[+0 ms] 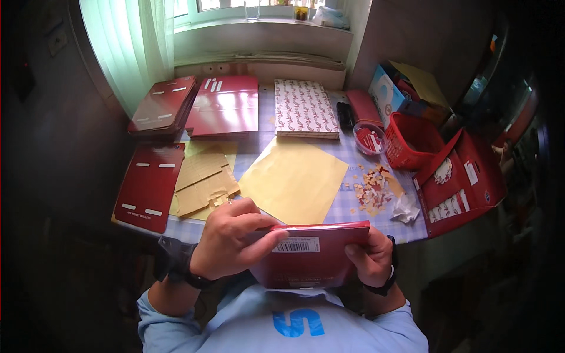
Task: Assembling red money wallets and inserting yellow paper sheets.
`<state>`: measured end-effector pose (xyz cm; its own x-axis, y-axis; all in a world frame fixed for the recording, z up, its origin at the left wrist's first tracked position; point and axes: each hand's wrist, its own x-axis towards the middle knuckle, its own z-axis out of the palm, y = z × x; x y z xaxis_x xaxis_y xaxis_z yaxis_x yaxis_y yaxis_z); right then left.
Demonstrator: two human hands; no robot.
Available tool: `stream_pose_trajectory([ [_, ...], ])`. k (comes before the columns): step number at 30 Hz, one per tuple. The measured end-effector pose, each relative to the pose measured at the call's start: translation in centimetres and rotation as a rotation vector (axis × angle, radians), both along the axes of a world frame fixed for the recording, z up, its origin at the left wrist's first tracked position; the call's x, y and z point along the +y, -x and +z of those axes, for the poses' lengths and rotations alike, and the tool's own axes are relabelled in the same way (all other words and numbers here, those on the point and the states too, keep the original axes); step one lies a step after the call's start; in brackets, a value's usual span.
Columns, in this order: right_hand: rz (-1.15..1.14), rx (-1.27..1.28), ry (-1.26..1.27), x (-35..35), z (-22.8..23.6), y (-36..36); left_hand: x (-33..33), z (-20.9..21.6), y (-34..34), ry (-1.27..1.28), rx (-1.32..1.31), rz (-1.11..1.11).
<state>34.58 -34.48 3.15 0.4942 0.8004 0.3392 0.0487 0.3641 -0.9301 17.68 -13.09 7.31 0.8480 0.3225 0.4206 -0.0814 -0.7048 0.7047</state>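
Note:
Tilted up in front of my chest is a flat red cardboard packet [312, 262] with a white barcode label on its face. My right hand [373, 259] grips its right side, thumb on the face and the fingers mostly hidden behind. At the top left corner, my left hand [232, 238] closes with thumb and forefinger on the edge. Just beyond, a yellow paper sheet [297, 179] lies on the checked tablecloth. Folded brown cardboard [206, 182] rests beside my left hand, on another yellow sheet.
Stacks of red cards [165, 103], a glossy red stack [225, 106] and patterned sheets [303, 106] line the back. Right of centre lie paper scraps [372, 191], crumpled paper [406, 209], a small tub [369, 139], a red basket [409, 141] and an open red box [465, 176].

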Motion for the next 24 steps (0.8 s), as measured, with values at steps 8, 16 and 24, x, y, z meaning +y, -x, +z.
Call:
stream_pose_trajectory([
  [8,-0.016,0.057,0.074,-0.4,0.1,-0.3,1.0,-1.0,1.1,0.157,-0.077,-0.114],
  [16,0.018,0.023,0.008,0.1,1.7,0.6,-0.2,0.4,-0.7,-0.192,-0.164,0.017],
  [24,0.07,0.01,0.03,0.3,1.9,0.7,-0.4,0.3,-0.4,-0.233,-0.131,0.089],
])
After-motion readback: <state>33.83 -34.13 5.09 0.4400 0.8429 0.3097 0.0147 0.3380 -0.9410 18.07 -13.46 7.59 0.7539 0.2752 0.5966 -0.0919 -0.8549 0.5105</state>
